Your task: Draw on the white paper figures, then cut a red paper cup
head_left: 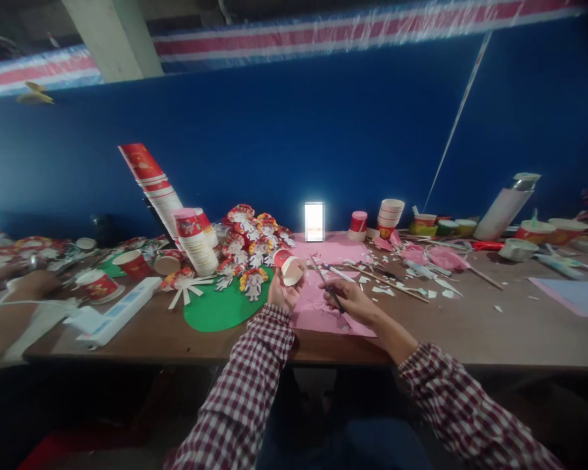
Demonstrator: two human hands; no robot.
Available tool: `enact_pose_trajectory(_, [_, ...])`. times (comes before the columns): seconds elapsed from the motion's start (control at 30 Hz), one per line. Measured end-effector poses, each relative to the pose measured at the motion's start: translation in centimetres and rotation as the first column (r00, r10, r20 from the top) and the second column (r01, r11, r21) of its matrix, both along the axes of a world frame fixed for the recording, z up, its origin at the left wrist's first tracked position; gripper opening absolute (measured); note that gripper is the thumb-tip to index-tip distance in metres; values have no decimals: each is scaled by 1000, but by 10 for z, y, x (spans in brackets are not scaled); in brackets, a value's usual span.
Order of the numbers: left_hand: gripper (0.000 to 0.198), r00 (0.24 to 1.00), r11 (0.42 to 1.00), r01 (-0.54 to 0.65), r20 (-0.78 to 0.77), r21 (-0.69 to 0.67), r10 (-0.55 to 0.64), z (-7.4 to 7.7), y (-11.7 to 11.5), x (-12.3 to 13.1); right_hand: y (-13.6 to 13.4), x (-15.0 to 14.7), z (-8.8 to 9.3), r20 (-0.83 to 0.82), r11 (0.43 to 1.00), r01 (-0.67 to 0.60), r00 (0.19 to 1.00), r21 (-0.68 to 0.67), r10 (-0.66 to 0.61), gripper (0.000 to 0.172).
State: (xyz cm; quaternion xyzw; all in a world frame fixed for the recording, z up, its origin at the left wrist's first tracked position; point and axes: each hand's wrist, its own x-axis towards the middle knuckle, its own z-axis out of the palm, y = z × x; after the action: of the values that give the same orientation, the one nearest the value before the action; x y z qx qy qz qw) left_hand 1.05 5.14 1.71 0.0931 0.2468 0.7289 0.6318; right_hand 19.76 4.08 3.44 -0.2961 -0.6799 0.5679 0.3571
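Observation:
My left hand (281, 297) is closed around a red and white paper cup (284, 259), which lies tipped on its side in the palm. In my right hand (349, 301) is a slim dark stick-like tool (326, 285), its tip pointing up and away, near the cup but apart from it. Whether it is a brush, a pen or a blade is too unclear to tell. Below both hands spreads a pink sheet (310, 314) strewn with small scraps. Just left of my left hand, paper cut-out figures (253, 282) lie on a green sheet (215, 310).
Tall stacked paper cups (151, 186) lean at the left behind a white power strip (120, 312). Another person's hand (34, 290) is at far left. A bright light (314, 220) stands ahead. Sticks (396, 285), paper scraps, paint cups (424, 224) and a bottle (504, 209) lie rightward.

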Motion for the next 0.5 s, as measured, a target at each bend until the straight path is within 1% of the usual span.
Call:
enact_pose_trajectory(0.07, [29, 1000, 1000, -1, 7, 1, 1, 1, 0, 1, 0, 2, -1, 3, 999, -31, 1000, -22, 31, 44])
enact_pose_trajectory(0.13, [30, 1000, 1000, 4, 21, 8, -4, 3, -1, 1, -1, 3, -5, 22, 1000, -20, 1000, 4, 20, 44])
enact_pose_trajectory(0.2, [34, 999, 1000, 31, 32, 2, -31, 6, -3, 0, -2, 4, -11, 4, 999, 36, 999, 28, -36, 45])
enact_pose_trajectory(0.3, [40, 995, 995, 94, 20, -38, -93, 11, -7, -1, -3, 2, -22, -45, 990, 143, 989, -17, -144, 48])
enact_pose_trajectory(0.4, [43, 993, 989, 121, 8, -87, -121, 12, -9, -2, -3, 0, -28, -78, 983, 175, 981, -48, -178, 48])
enact_pose_trajectory(0.47, [43, 991, 984, 131, 12, -123, -130, 10, -9, -1, -1, 0, -30, -78, 977, 198, 976, -78, -203, 47])
enact_pose_trajectory(0.5, [42, 992, 984, 124, 7, -130, -124, 8, -7, 0, 1, 0, -32, -77, 979, 185, 978, -86, -191, 47])
